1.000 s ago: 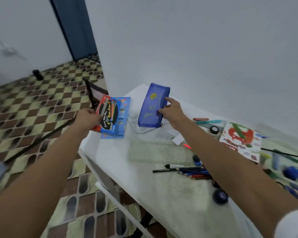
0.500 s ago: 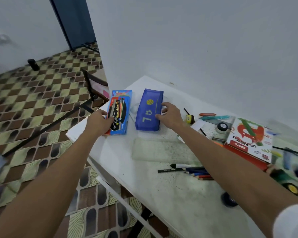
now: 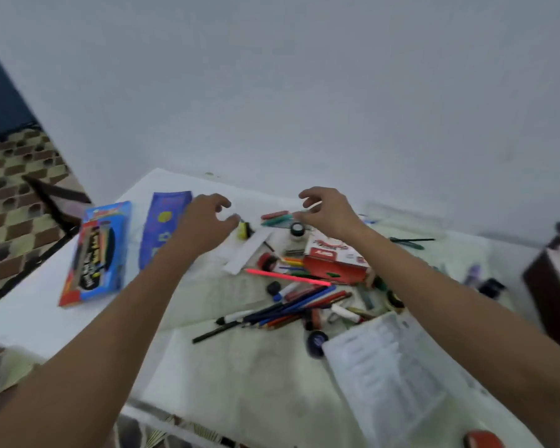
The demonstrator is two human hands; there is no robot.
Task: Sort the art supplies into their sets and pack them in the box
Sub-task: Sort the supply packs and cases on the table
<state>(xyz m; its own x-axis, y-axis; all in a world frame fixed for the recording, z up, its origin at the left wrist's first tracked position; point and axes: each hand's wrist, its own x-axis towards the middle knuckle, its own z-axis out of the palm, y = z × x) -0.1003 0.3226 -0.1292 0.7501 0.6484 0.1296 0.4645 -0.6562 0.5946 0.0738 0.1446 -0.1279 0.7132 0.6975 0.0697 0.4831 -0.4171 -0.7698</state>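
A blue pencil box [image 3: 95, 253] and a blue pencil case [image 3: 162, 226] lie flat at the table's left end. My left hand [image 3: 207, 221] hovers empty just right of the case, fingers loosely curled, near a small yellow item [image 3: 244, 229]. My right hand [image 3: 328, 208] hovers empty above red and green crayons [image 3: 277, 217] and a small ink bottle [image 3: 297, 232]. A red oil pastel box [image 3: 335, 261] sits below that hand. A heap of pencils and markers [image 3: 291, 307] with a pink pen [image 3: 286, 276] lies mid-table.
A printed sheet [image 3: 398, 379] lies at the front right, a dark round cap [image 3: 317, 339] beside it. A dark brown box [image 3: 553, 279] stands at the right edge. The wall runs close behind the white table [image 3: 240, 379]. Chequered floor drops off to the left.
Both hands let go of the pencil box and the blue case, which now lie on the table. The hands moved right, over the loose supplies; the view swung right.
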